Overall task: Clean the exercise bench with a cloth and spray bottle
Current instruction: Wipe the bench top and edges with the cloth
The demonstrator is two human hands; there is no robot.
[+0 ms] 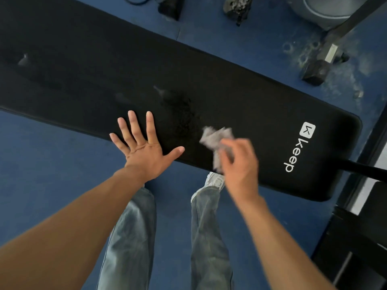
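Place: gym or workout room | Seen: long black padded exercise bench [230, 80] with white "Keep" logo [298, 146] | blue floor matting [41, 164], a seam at the far side | dark hex dumbbell [315, 72] on dusty floor, far right

matt black bench pad [209, 76], crumpled grey cloth [215, 139]
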